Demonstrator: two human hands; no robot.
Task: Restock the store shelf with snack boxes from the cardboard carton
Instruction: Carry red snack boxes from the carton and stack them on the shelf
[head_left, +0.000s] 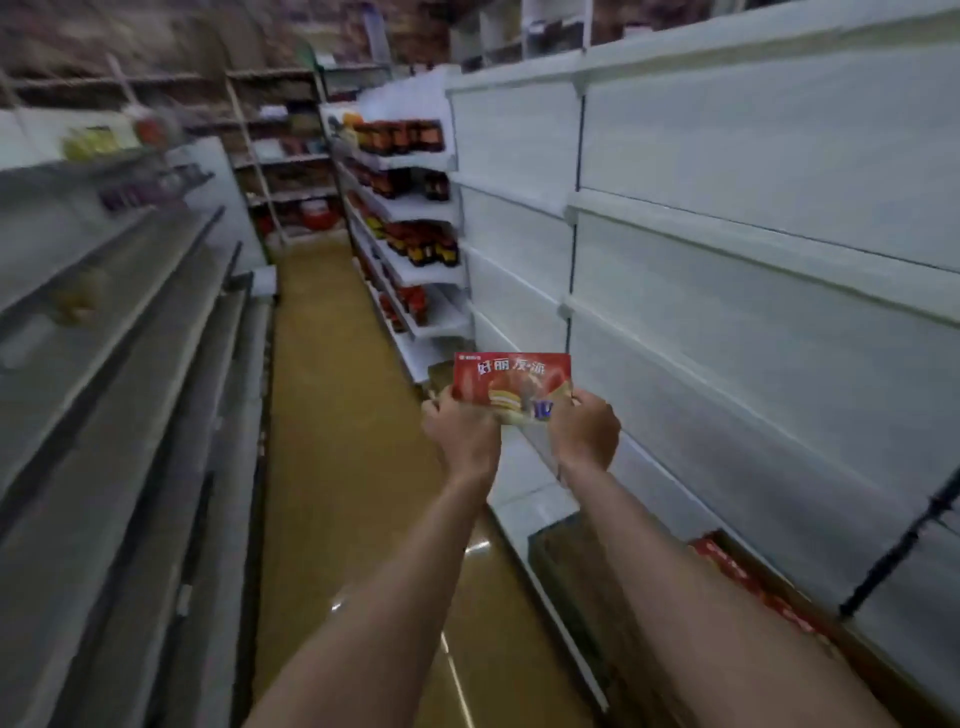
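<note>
Red card fills the gap between the two hands: the left hand (460, 434) has its fingers curled round the lower left corner of the snack box (511, 384), and the right hand (587, 431) grips the lower right corner likewise, both arms stretched well forward. The box is held upright with its printed face toward the camera, out in the aisle just beside the white shelf unit (753, 291) on the right, at the level of a low tier. Judged from this, the two-handed corner grip keeps the face square for fronting on the shelf, and placement has not yet been made. Printing on the face reads 好丽友·派 in white characters, above a picture of a layered pie; a blue mark at the lower right looks like the figure 10, though it is partly covered by the right fingers. A small logo at the top left is too small to read. Near right, on the floor against the shelf base, stands the cardboard carton (613, 587), open, with more red boxes (727, 566) showing inside. Far along the right-hand run, bottles (400, 137) with red labels stand on several tiers; their labels are illegible. Grey shelving (130, 332) on the left is blurred.
</note>
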